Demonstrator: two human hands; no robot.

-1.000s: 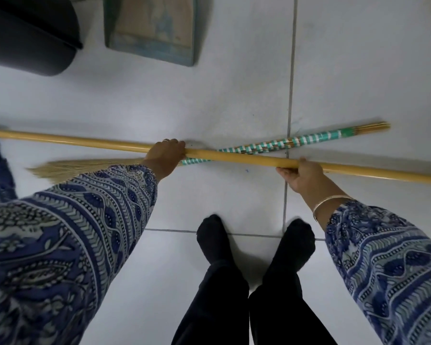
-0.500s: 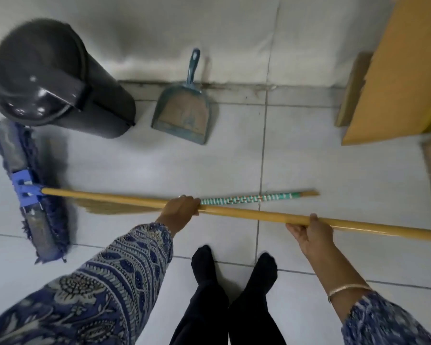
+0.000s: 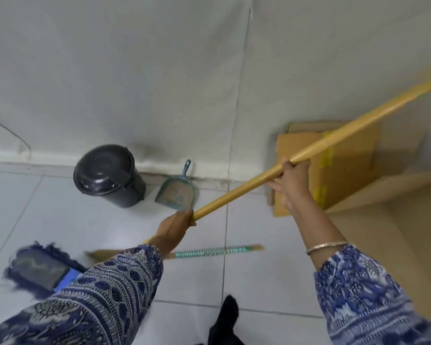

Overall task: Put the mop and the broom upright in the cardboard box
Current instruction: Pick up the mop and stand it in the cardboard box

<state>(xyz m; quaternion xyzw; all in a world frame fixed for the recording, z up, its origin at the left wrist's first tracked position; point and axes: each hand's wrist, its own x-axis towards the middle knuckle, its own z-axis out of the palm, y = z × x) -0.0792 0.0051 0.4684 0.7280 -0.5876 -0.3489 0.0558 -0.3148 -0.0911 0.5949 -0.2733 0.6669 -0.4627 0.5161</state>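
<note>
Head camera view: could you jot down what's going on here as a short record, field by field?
Setting: tiled floor by a white wall
Left hand: gripping the mop's yellow handle low down
Right hand: gripping the same handle higher up
Mop: tilted, head low at left
Broom: lying flat on the floor
Cardboard box: at right, by the wall
Nearby: black bin, teal dustpan
</note>
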